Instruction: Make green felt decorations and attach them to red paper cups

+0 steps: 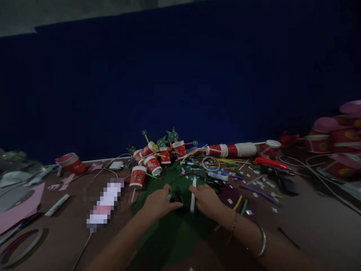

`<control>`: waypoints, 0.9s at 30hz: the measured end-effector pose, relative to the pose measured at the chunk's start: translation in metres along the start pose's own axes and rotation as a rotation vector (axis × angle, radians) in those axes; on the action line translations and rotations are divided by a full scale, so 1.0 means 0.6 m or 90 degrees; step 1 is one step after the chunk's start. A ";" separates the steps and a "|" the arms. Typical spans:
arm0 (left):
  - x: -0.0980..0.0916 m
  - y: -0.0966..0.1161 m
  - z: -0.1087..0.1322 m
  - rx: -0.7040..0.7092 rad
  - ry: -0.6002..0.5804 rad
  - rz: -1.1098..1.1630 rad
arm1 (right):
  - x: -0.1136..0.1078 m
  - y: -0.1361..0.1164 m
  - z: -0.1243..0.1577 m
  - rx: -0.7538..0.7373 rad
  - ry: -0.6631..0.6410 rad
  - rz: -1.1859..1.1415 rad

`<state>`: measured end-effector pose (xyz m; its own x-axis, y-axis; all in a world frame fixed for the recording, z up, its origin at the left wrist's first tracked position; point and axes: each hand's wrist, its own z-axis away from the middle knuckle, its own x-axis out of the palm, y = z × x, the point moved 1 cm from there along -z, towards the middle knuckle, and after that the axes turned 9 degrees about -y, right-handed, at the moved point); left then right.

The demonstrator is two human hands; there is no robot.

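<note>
- In the middle of the tabletop (324, 233), over a dark green sheet (165, 235), the two hands work near each other, with a gap between them.
- The right hand (208, 202) is closed on a white pen (193, 195) — thumb and fingers pinch its barrel, and it stands nearly upright in the view.
- The left hand (159, 203) curves around a small round piece (175, 198), thumb and forefinger spread; I cannot tell if it grips.
- The pen should be light, stiff and rather smooth, so the middle of the barrel seems the safe hold.
- The round piece looks thin — probably it bends easily, and is better taken by its edge.
- Beyond are red paper cups (138, 177).
</note>
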<state>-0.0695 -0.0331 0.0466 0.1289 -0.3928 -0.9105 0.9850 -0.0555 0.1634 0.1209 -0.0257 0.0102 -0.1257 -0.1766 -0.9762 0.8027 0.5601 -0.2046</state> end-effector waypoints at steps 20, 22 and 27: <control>-0.007 -0.006 -0.023 0.062 0.214 0.063 | 0.019 0.006 0.004 0.000 0.022 0.012; 0.002 0.008 -0.052 0.097 0.233 0.075 | 0.022 0.008 0.005 -0.011 0.046 -0.009; 0.012 0.028 -0.119 0.196 0.293 0.018 | 0.031 0.016 0.010 -0.030 0.154 -0.090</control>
<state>-0.0439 0.0286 0.0159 0.2590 0.0407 -0.9650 0.9106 -0.3435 0.2299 0.1296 -0.0285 -0.0096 -0.3739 -0.0603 -0.9255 0.7400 0.5822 -0.3369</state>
